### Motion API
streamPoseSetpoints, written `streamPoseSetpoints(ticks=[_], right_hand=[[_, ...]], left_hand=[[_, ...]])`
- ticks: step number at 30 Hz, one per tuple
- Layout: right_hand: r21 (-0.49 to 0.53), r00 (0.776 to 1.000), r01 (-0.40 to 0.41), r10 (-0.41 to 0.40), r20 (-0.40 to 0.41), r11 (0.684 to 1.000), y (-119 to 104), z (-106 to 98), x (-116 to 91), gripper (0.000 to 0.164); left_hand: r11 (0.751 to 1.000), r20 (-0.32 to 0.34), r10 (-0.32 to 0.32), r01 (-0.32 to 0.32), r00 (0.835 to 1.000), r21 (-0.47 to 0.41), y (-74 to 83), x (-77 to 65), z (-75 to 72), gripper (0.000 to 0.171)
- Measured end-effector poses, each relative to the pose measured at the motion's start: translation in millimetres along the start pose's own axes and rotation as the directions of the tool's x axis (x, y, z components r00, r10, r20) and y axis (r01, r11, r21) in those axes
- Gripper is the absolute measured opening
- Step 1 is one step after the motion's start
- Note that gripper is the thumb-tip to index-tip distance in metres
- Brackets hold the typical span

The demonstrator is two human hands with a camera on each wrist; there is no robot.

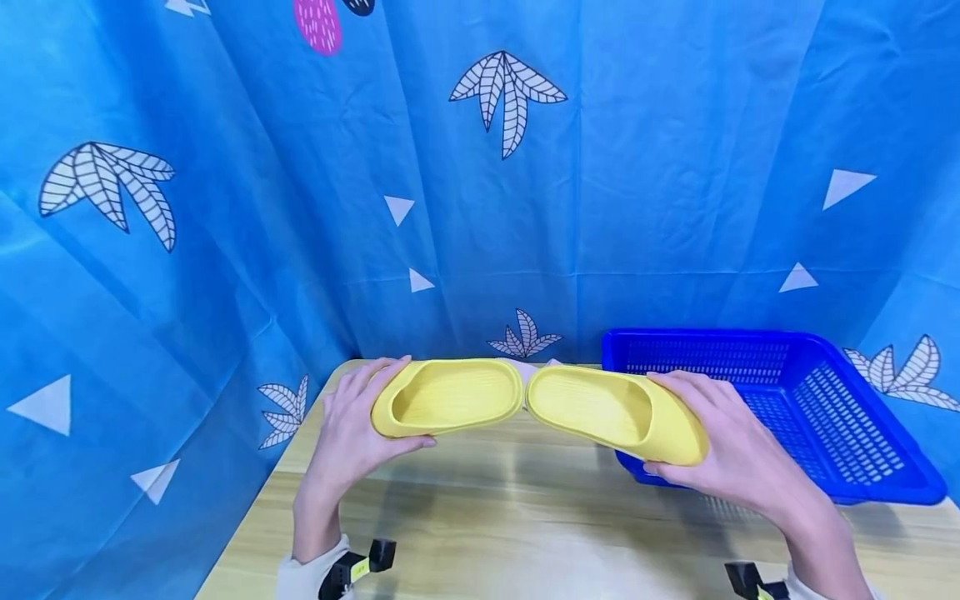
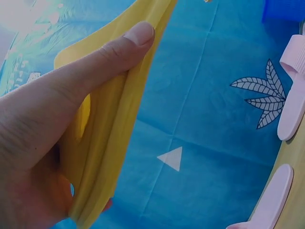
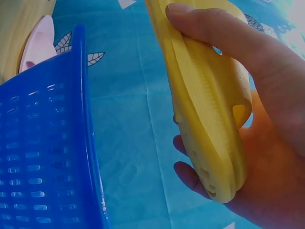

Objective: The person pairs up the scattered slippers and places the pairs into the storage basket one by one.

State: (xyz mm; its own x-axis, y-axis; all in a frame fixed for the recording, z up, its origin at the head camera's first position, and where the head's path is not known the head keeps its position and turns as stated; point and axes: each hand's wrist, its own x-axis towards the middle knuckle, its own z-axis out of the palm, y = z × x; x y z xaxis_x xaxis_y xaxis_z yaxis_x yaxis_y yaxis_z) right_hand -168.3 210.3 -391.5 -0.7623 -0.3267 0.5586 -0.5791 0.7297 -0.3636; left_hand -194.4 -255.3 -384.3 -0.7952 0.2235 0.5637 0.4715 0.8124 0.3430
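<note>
Broadly, a blue patterned curtain [image 1: 675, 167] hangs behind the perforated blue basket [image 1: 847, 417], and a wood-grain surface [image 1: 487, 525] spreads beneath it. Left of the basket, two yellow slippers are held above the surface, heel ends just beside each other: the left slipper [image 1: 457, 392] is gripped at its toe by the left hand [image 1: 348, 429], the right slipper [image 1: 592, 404], nearer the basket, likewise by the right hand [image 1: 742, 450]. Pink slippers [image 2: 291, 107] lie left of the basket.
</note>
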Motion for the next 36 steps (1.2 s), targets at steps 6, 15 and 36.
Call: streamPoseSetpoints(ticks=[6,15,36], right_hand=[[-0.014,1.000,-0.016,0.015,-0.006,1.000,1,-3,-1,0.109],[-0.013,1.000,-0.028,0.028,0.004,1.000,1,-8,-5,0.112],[-0.042,1.000,0.019,-0.018,0.014,0.999,-4,-5,-1,0.110]], left_hand=[[1.000,0.029,-0.003,0.003,1.000,-0.011,5.6,0.8,3.4,0.106],[0.999,0.052,-0.011,0.009,0.999,0.043,13.4,1.5,6.5,0.106],[0.991,0.065,0.111,-0.116,0.992,0.069,22.0,2.9,14.1,0.097]])
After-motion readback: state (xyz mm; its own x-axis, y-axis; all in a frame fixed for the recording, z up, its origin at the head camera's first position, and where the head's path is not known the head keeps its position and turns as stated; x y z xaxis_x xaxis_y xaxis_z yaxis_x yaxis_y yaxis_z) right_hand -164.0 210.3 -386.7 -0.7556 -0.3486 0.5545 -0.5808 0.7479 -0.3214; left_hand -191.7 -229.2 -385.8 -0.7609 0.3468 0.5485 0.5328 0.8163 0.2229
